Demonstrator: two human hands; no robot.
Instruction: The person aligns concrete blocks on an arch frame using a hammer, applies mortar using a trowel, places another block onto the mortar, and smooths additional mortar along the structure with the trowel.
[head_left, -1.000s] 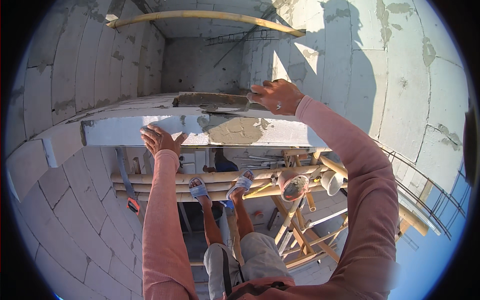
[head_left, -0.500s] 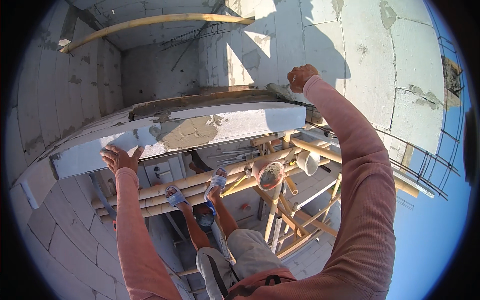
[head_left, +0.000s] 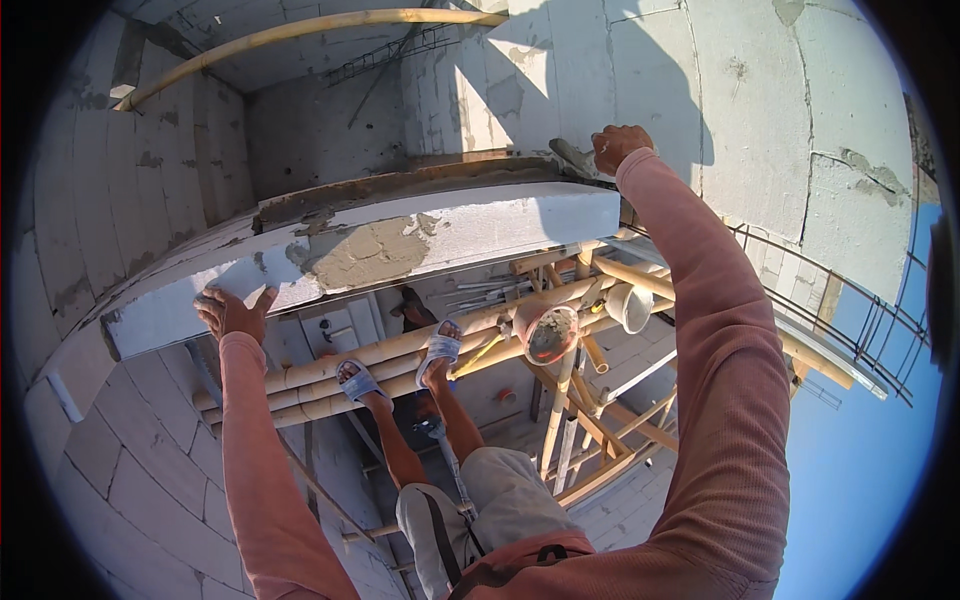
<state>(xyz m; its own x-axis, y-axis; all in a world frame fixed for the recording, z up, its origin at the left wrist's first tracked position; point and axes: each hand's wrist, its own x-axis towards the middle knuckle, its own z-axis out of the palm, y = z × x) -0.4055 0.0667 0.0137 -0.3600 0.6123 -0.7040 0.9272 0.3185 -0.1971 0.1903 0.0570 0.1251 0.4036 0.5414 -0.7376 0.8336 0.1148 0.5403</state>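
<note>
My left hand lies on the sunlit face of a white block wall, fingers spread and thumb apart. Grey mortar is smeared across that face, right of the hand. Along the wall's far side runs a darker ledge with rough mortar on it. My right hand is closed on a trowel, whose grey blade points left over the ledge's right end; its handle is hidden in the fist.
My sandalled feet stand on bamboo poles high above a lower floor. A mortar bucket and a pale bucket sit at the poles' right. Steel rebar juts out at right. A bamboo pole spans the far recess.
My right hand has come slightly nearer the ledge, and the trowel blade now shows more plainly beside it. My left hand keeps its place on the wall. The view has shifted slightly.
</note>
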